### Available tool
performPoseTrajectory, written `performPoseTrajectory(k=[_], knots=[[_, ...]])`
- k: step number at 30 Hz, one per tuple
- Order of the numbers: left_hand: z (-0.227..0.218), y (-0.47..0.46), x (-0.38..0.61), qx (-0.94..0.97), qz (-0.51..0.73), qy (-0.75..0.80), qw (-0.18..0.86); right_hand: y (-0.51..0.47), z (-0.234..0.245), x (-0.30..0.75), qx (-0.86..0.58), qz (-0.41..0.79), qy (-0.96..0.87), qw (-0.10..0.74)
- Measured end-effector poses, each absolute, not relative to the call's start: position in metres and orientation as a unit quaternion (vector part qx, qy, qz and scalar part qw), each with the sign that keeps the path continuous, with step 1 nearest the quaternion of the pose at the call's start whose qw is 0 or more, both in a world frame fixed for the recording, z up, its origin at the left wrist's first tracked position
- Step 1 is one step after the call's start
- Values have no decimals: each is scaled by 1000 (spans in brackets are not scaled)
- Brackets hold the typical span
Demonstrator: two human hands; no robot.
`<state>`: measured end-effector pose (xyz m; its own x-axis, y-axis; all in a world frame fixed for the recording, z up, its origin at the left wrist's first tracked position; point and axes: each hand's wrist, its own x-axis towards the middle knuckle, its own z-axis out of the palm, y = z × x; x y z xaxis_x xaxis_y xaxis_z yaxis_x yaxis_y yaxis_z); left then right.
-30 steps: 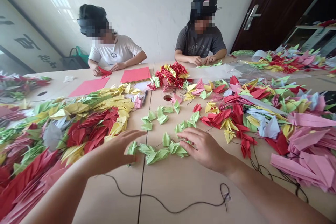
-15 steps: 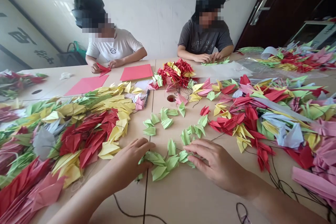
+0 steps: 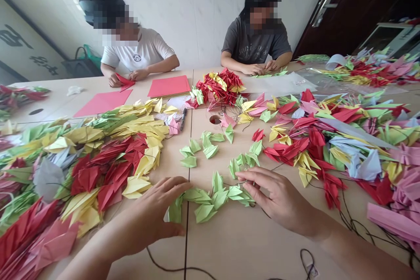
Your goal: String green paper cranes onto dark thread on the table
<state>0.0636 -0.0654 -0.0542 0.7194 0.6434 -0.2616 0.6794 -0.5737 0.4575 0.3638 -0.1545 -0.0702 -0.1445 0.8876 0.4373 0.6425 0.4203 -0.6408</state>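
Observation:
A string of green paper cranes [image 3: 215,197] lies on the wooden table [image 3: 236,240] in front of me. My left hand [image 3: 157,212] rests at the string's left end, fingers stretched over a green crane and thumb under it. My right hand [image 3: 278,199] lies on the right end, fingers spread and flat on the cranes. More loose green cranes [image 3: 203,146] sit just beyond. A dark thread [image 3: 177,268] runs along the table's near edge.
Piles of red, yellow, green and pink cranes cover the left [image 3: 98,162] and right [image 3: 344,135] of the table. Red paper sheets [image 3: 169,86] lie at the far side, where two people sit folding paper. A dark door [image 3: 348,4] stands at the back right.
Both hands have drawn the green crane string closer to me and bunched it together. The left hand has closed in on the string's left end. The camera has tipped down slightly.

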Motion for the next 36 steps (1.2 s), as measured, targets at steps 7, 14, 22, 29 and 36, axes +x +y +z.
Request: performPoseTrajectory(k=[7,14,22,29,36], knots=[[-58,-69,71,887,8,383,257,-154,-69,365,-510,162,-736,415],[-62,-72,75,896,25,376,235,-156,-68,364,-507,183,-737,408],[-57,-71,75,890,-18,409,203,-156,-65,363,-497,194,-741,408],[-64,-68,74,888,7,421,186,-157,-67,364,-492,192,-744,410],[-67,-66,74,891,44,409,193,-156,-65,364,-500,201,-739,406]])
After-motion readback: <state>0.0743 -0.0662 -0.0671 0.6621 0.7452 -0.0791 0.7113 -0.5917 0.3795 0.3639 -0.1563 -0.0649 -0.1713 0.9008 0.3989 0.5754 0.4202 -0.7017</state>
